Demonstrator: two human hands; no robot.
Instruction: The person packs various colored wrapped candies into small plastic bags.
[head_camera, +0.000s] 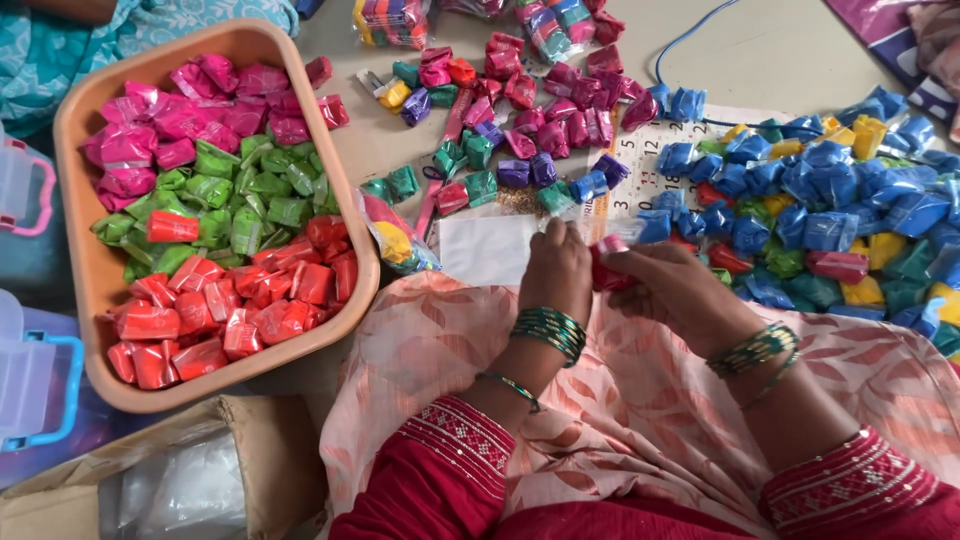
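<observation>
Fingers of both my hands meet over my lap on one small red packet (606, 272): my left hand (558, 272) is curled closed on its left end, my right hand (672, 290) pinches the other end from the 3 o'clock side, and a bit of clear wrap sticks up at 12 o'clock from the grip. I judge the hold thin, only fingertips on slick film, so the packet could slip out and roll down the pink patterned cloth (640, 400) over my knees, or the wrap could tear if I pull the ends apart too hard. Just beyond my left hand lies a white paper sheet (480, 250), and at 10 o'clock sits a tan plastic tub (352, 215) filled with pink, green and red packets kept in separate colour groups; a loose piece knocked in there could mix the colours. At 2 o'clock a heap of mostly blue packets (820, 215) spreads over a printed sheet, with yellow and green among them, and at 12 o'clock maroon, purple and green ones (520, 130) lie scattered. All of it rests on a grey floor (770, 50), crowded, with a cardboard box (150, 470) at 8 o'clock
</observation>
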